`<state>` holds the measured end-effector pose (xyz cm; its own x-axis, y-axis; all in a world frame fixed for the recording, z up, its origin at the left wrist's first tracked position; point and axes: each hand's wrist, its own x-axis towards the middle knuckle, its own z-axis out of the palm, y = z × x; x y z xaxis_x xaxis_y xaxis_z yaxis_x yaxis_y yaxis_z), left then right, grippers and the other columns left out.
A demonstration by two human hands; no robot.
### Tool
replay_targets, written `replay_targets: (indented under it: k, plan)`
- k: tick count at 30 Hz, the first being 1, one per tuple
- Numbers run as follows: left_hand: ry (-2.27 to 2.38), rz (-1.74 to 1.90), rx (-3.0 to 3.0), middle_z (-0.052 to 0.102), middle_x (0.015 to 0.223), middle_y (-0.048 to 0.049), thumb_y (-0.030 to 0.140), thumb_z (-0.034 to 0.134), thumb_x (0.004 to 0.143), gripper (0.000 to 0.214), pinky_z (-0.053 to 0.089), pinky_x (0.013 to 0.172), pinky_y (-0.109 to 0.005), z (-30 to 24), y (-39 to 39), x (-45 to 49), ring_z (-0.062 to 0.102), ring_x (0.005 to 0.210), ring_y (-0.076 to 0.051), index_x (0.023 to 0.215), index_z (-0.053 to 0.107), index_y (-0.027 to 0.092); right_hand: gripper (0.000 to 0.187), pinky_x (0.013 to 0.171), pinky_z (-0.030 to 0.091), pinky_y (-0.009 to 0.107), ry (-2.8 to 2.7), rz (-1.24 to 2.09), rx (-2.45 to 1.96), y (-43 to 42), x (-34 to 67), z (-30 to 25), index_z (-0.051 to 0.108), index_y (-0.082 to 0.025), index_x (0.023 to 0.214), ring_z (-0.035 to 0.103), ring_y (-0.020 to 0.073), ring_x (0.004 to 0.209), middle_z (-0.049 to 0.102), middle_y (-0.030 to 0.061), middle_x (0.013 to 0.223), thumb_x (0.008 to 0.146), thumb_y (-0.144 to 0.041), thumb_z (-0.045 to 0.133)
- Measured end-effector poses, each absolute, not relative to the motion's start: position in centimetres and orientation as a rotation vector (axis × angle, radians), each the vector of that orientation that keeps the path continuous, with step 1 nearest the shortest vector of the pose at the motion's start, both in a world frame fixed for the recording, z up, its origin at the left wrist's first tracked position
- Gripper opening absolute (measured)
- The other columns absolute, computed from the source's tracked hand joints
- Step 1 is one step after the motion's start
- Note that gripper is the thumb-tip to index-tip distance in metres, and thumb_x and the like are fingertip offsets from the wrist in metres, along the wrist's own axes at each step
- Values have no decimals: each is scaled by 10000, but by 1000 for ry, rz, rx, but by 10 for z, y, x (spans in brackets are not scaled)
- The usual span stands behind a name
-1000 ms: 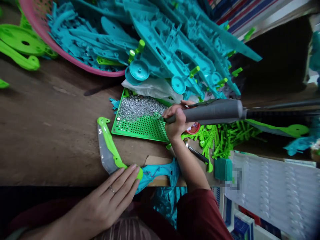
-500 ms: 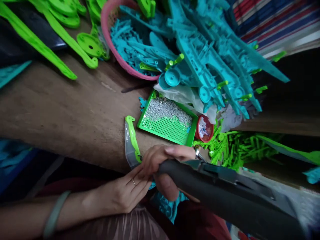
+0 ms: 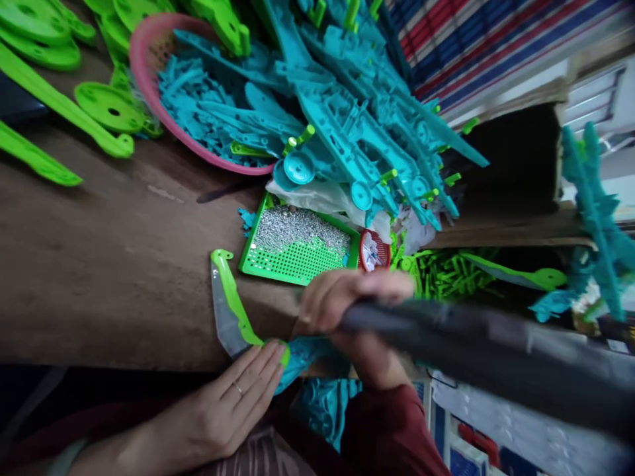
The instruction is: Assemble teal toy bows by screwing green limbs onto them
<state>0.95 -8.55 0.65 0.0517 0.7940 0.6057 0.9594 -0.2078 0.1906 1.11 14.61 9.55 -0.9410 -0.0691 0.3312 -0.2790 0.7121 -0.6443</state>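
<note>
My left hand [image 3: 233,403] lies flat with its fingers stretched out, pressing the near end of a green and teal plastic toy part [image 3: 231,311] at the table's front edge. My right hand [image 3: 347,307] is wrapped round a dark grey electric screwdriver [image 3: 471,350], blurred by motion, just right of that part. A green perforated tray [image 3: 297,248] heaped with small silver screws sits behind the hands.
A pink basket [image 3: 149,73] and a large pile of teal plastic parts [image 3: 347,112] fill the back. Green flat parts [image 3: 74,99] lie at the back left. A small red basket [image 3: 373,251] and green sticks [image 3: 446,271] sit right of the tray.
My right hand brought the screwdriver from the screw tray down to the part at the table edge. The left hand stayed on the part. The camera view swung about.
</note>
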Motion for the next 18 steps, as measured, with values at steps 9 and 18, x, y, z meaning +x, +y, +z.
replay_targets:
  k: [9,18]
  plan:
    - [-1756,-825,-2064,669,1334,-208,220,365,948,469,275,1255,-580,19,-77,-1,644,1236,-352,1250,675,40,245,396,420,230,-1621,1325,-335,200,-27,53,457,-276,1034,425,115,381,427,-116,517,799,-280,526]
    - [-1773,-771,-2094,658,1346,-219,252,392,965,476,261,1253,-592,18,-81,2,627,1256,-360,1297,632,8,243,443,438,248,-1705,1277,-448,200,-23,61,461,-281,1020,452,109,410,409,-108,551,824,-384,560]
